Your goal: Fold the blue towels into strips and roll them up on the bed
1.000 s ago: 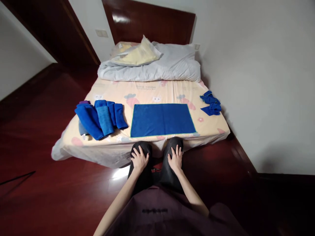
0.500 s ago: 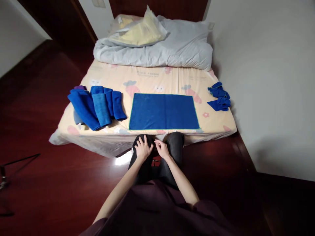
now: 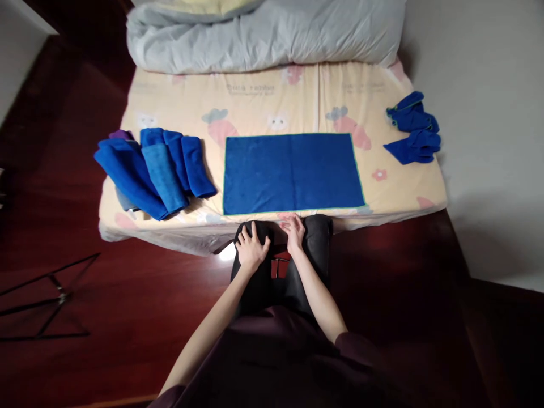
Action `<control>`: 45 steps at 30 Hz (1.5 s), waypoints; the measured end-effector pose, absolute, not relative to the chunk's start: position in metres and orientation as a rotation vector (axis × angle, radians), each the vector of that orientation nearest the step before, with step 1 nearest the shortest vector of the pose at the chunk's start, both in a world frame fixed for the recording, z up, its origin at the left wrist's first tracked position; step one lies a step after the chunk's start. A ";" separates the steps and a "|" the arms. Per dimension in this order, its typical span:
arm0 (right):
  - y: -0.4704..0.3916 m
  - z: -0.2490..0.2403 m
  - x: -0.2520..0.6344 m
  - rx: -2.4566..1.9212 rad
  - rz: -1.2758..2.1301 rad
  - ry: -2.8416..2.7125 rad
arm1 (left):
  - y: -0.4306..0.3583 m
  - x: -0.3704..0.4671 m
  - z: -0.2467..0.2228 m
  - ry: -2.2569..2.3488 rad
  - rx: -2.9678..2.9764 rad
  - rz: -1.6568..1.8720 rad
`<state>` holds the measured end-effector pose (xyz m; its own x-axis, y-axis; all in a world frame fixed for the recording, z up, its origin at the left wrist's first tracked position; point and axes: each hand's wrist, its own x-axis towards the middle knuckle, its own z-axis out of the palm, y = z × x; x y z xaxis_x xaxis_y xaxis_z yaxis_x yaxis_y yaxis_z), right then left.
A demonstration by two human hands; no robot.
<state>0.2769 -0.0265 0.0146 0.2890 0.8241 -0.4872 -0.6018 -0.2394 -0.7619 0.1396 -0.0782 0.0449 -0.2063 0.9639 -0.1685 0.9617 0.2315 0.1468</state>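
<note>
A blue towel [image 3: 293, 173] with green edging lies spread flat near the front edge of the bed. My left hand [image 3: 252, 247] rests on my left knee, fingers spread, with nothing in it. Beside my right knee, my right hand [image 3: 294, 231] is just below the towel's front edge, its fingers extended and holding nothing. To the left lie several rolled or folded blue towels [image 3: 164, 170], with a bit of purple cloth [image 3: 121, 135] behind them. Two crumpled blue cloths [image 3: 412, 146] sit at the right side of the bed.
The bed [image 3: 263, 116] has a sheet printed with carrots. A grey-white quilt [image 3: 272, 37] is bunched across its far part. A black tripod-like stand [image 3: 62, 297] is on the dark red floor [image 3: 161, 317] at left. A wall [image 3: 480, 113] borders the right side.
The view has tipped down and come closer to the bed. My right hand has lifted and moved forward toward the towel's front edge, while my left hand stays on the knee.
</note>
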 end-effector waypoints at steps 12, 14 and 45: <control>-0.003 0.016 0.278 -1.208 1.436 -0.012 | -0.074 0.142 0.050 2.294 1.781 0.009; 0.003 0.014 0.279 -1.213 1.433 0.041 | -0.074 0.140 0.048 2.298 1.784 0.011; -0.010 0.039 0.288 -1.161 1.525 0.395 | 0.387 0.201 0.012 1.477 2.418 -0.120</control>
